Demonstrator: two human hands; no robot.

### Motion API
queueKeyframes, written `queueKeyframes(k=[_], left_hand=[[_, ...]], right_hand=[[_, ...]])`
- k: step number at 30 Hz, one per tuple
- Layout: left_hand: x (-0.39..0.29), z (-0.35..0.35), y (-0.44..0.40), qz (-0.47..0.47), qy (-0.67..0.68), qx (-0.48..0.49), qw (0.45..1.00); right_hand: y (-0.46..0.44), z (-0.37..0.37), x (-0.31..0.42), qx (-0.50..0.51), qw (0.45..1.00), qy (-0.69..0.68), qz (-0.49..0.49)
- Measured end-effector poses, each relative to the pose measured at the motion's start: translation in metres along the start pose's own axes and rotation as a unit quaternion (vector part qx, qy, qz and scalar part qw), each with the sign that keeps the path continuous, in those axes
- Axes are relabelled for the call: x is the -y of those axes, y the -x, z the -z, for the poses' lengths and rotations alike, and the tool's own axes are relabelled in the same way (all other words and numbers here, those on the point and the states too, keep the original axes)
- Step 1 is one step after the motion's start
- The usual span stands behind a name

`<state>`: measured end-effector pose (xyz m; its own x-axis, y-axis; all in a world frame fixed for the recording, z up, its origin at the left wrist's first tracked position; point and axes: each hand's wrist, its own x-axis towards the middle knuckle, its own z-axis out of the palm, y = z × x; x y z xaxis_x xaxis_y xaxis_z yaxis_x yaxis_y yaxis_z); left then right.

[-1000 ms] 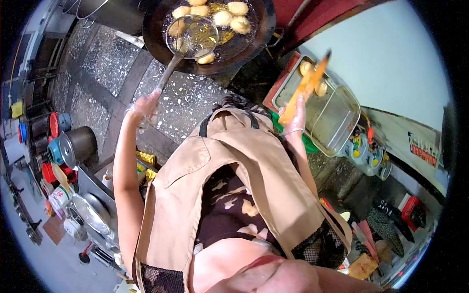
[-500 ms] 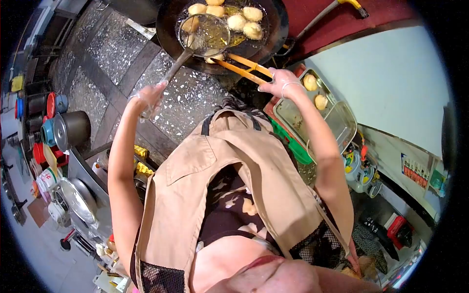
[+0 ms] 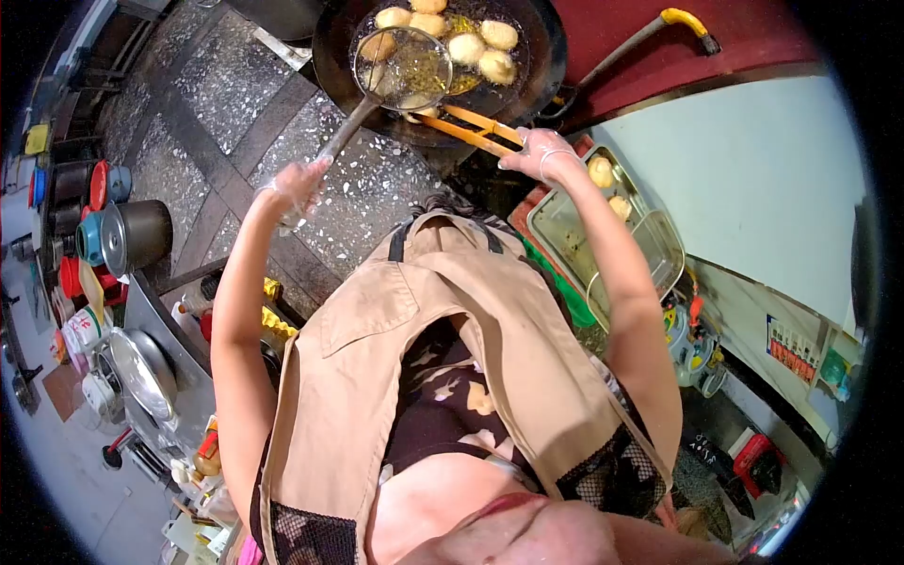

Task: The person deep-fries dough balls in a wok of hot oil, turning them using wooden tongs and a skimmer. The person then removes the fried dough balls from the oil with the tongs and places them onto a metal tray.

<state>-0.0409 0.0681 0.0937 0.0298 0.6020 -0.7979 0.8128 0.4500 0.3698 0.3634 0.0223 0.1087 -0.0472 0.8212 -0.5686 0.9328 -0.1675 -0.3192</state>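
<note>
My left hand (image 3: 299,186), in a clear glove, is closed round the handle of a wire strainer (image 3: 403,68). The strainer's round mesh is over the near left part of a dark wok (image 3: 541,71). Several pale golden dough pieces (image 3: 466,48) lie in the wok's oil. My right hand (image 3: 541,155), also gloved, grips orange-brown wooden tongs (image 3: 478,141). Their tips are at a dough piece (image 3: 421,111) by the wok's near rim, partly under the strainer. Whether they pinch it I cannot tell.
Right of the wok, a metal tray (image 3: 556,221) holds two fried pieces (image 3: 600,170), with a wire basket (image 3: 650,250) at its near end. A yellow-ended curved handle (image 3: 673,19) lies beyond. A lidded pot (image 3: 146,235) and a steel bowl (image 3: 141,372) stand at left.
My right hand has swung the tongs from above the tray to the dough piece at the wok's near edge. The strainer stays over the wok while the whole view has shifted.
</note>
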Motion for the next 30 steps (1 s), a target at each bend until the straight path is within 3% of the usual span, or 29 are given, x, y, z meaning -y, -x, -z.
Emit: queueKeyframes(k=[2,12,17,20,27,30], left_hand=[[0.022,-0.010,-0.015,-0.085,0.040,-0.017,0.995],[0.041,-0.067,-0.005,-0.140,0.239,-0.139,0.951],[0.073,-0.081,-0.045,-0.160,0.246,-0.159,0.942],[0.061,-0.084,-0.034,-0.129,0.046,-0.278,0.951],[0.043,-0.095,-0.039,-0.044,0.102,-0.254,0.961],[0.045,-0.105,-0.047,-0.054,0.049,-0.314,0.947]], right_hand=[[0.001,0.001,-0.001,0.003,1.000,0.012,0.009],[-0.009,-0.003,0.026,-0.020,0.999,0.016,-0.035],[-0.019,-0.028,0.037,-0.034,0.999,0.014,-0.024],[-0.010,-0.018,0.049,-0.005,0.998,0.023,-0.058],[-0.025,-0.035,0.057,-0.019,0.998,0.023,-0.051],[-0.020,-0.029,0.056,-0.009,0.998,-0.009,-0.053]])
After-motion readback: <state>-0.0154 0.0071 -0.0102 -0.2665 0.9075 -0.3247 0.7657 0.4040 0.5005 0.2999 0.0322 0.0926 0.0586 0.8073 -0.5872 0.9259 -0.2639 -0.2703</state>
